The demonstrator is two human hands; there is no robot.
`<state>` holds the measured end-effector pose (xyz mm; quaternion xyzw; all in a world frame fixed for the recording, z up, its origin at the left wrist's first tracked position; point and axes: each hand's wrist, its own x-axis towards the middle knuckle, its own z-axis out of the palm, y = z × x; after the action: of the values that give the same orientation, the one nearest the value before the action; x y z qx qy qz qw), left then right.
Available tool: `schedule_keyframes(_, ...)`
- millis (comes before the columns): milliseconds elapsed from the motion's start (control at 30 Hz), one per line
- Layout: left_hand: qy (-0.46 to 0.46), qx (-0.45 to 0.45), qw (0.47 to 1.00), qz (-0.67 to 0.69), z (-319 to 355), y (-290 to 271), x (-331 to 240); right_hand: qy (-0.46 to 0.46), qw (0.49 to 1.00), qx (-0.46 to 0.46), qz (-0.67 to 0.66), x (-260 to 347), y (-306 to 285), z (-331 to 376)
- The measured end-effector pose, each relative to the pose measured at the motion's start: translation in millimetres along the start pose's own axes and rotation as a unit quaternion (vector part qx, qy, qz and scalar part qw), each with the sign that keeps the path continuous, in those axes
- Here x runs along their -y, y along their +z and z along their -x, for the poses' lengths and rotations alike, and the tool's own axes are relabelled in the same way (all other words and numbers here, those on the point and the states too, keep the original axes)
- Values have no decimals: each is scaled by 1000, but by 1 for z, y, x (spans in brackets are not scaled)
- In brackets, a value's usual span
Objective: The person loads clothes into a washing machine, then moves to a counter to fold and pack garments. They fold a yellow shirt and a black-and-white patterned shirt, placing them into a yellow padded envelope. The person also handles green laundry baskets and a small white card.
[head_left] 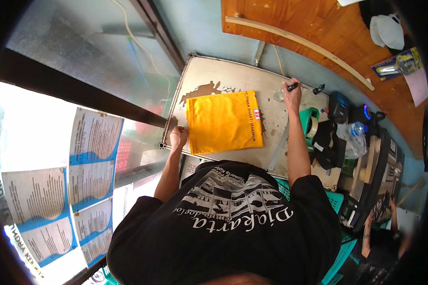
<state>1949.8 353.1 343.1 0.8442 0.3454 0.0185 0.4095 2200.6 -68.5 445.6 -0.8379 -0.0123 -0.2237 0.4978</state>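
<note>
A folded yellow cloth, a garment by its look, lies flat on the worn white tabletop, with dark print and a small label along its right side. Close to its left edge, my left hand is closed with the fingers curled. Whether those fingers pinch anything does not show. Past the cloth's upper right corner, my right hand grips a small clear bottle with a black top, seemingly a spray bottle. The hand hides part of it.
Right of my right arm are a green tape dispenser, a black cap-like item and a plastic water bottle. A metal ruler lies by my forearm. Glass panels stand on the left. Another person is at lower right.
</note>
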Motion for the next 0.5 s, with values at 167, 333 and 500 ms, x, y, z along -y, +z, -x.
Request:
schedule_keyframes(167, 15, -9, 999, -36, 6, -2, -9, -8, 994, 5, 105, -5, -9, 17)
schedule_keyframes(333, 42, -29, 996, -76, 9, -5, -17, 197, 917, 274, 214, -17, -36, 65)
schedule_keyframes(500, 16, -24, 991, -134, 11, -3, -27, 164, 923, 294, 188, -23, 1, 159)
